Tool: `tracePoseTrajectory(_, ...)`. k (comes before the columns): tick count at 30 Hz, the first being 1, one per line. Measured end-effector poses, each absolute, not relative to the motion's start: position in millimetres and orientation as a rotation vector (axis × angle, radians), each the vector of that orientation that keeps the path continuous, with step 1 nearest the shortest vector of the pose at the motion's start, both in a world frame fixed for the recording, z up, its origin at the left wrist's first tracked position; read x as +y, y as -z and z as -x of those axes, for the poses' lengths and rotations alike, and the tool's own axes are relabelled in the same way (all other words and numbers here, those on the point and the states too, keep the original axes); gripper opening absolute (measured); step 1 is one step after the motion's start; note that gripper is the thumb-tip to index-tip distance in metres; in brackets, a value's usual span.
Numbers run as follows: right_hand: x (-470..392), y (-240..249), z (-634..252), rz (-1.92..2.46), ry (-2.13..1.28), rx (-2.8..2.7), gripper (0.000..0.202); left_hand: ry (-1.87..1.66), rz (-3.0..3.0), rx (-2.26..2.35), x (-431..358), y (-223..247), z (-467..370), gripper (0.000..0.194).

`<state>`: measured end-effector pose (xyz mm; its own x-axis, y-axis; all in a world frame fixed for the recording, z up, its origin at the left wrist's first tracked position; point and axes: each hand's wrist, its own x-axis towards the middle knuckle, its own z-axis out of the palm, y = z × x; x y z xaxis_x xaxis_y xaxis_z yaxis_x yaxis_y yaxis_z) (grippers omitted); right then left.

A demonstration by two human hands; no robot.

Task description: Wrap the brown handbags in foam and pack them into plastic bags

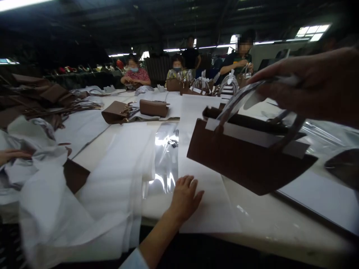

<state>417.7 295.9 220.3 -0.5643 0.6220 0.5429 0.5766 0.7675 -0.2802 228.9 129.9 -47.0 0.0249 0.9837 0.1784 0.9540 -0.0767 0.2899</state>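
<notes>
In the head view, the brown bag (pixel 246 160) is boxy and smooth-faced, flaring to a wide base, with a flat white strip (pixel 244 132) along its rim. Its arched handles (pixel 228 106) are wrapped in crinkled clear plastic. The right hand (pixel 303 82) has its fingers curled around those handles, so the bag hangs tilted beneath them, over the table (pixel 260 224). The left hand (pixel 185 196) lies to the bag's lower left, apart from it, fingers loosely spread and gripping nothing visible, on a thin, translucent white sheet (pixel 207 216). Just beside that sheet lies a glossy, rippled clear plastic piece (pixel 166 160).
</notes>
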Motion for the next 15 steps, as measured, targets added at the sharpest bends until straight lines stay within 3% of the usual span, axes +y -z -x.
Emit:
tracePoseTrajectory(3,275.9,-198.0,-401.4,0.451,0.043,-2.485,0.029,-0.511,-2.353,1.891,70.6,51.1,-211.8,0.039)
tracePoseTrajectory(8,261.7,-156.0,-388.4,-0.018,-0.212,-2.628,0.024,-0.699,-2.641,1.813,39.5,81.1,-206.9,0.041)
tracePoseTrajectory(15,244.6,-144.4,-385.4,-0.050,-0.309,-2.628,0.026,-0.966,-2.709,1.802,57.7,95.5,-191.3,0.025)
